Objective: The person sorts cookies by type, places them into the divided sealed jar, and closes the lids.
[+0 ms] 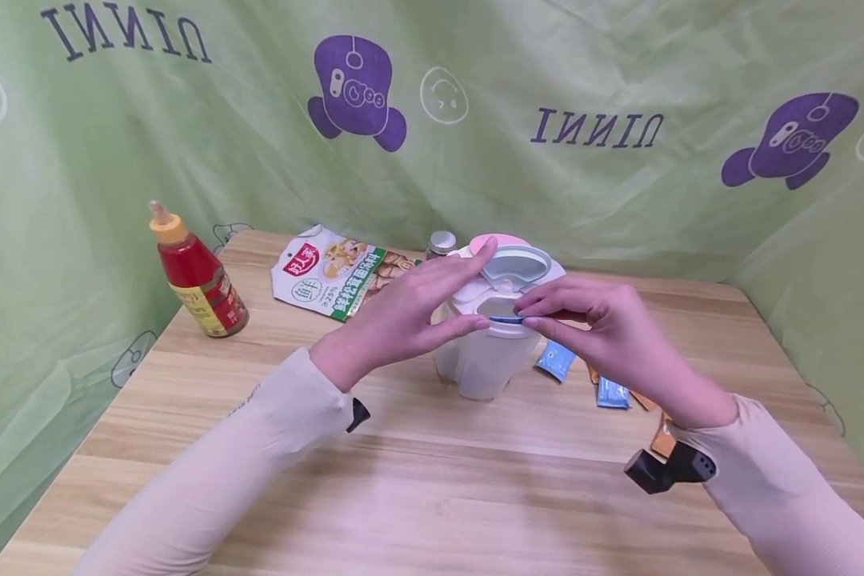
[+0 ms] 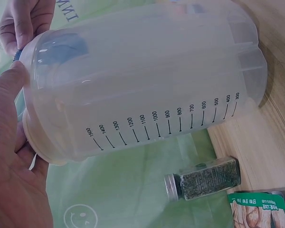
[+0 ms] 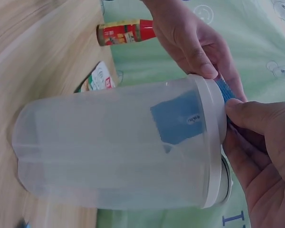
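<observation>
While the fingers of our right hand (image 1: 612,324) pinch the blue packet (image 3: 176,118) by its serrated edge, it hangs mostly inside the translucent container (image 1: 490,368). Our left hand (image 1: 403,310) touches the rim, its fingers straight. Black marks up the container's side read 300 to 1500; the packet's small pale print we cannot read. Nearby, a glass jar (image 2: 210,178) holds dark flakes, and a white-and-green pouch (image 1: 320,276) shows "≥25%".

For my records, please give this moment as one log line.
right hand: pinches flat blue packet; left hand: touches white plastic lid; packet: partly inside translucent plastic container
</observation>
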`<state>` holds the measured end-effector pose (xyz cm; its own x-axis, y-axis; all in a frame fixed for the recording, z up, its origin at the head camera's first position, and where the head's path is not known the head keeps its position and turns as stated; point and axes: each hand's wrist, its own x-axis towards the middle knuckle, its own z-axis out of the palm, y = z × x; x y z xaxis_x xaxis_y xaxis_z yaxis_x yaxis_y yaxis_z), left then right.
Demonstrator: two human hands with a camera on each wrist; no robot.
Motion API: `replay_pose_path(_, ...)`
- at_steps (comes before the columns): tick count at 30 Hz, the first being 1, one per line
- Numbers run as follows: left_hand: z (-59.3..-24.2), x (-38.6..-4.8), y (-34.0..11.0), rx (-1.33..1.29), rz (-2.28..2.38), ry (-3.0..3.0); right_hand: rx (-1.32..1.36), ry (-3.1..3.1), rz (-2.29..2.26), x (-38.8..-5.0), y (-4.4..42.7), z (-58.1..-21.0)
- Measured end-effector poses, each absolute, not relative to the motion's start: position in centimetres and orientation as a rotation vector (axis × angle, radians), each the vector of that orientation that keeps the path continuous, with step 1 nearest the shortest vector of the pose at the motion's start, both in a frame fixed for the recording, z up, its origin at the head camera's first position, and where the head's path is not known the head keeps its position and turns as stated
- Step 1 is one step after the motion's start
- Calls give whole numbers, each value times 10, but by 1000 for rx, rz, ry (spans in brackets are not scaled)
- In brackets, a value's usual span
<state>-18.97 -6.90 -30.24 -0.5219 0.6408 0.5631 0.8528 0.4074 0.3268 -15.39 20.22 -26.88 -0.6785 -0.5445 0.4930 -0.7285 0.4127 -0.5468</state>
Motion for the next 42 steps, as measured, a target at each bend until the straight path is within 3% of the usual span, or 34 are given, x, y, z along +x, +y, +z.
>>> replay_pose_path(14, -301, -188, -69, -1270, -830, -2326, 1387, -2343, 777, -153, 204, -267)
replay_pose_path(26, -302, -187, -69, -1266, -832, -2348, 1397, -2320, 739, -151, 205, -272)
replay_pose_path(33, -303, -187, -70, -1269, -834, -2352, 1275, -2308, 991, -152, 207, -277)
replay_pose_path(42, -304, -189, -69, -1281, -852, -2323, 895, -2232, 1661, -161, 242, -280)
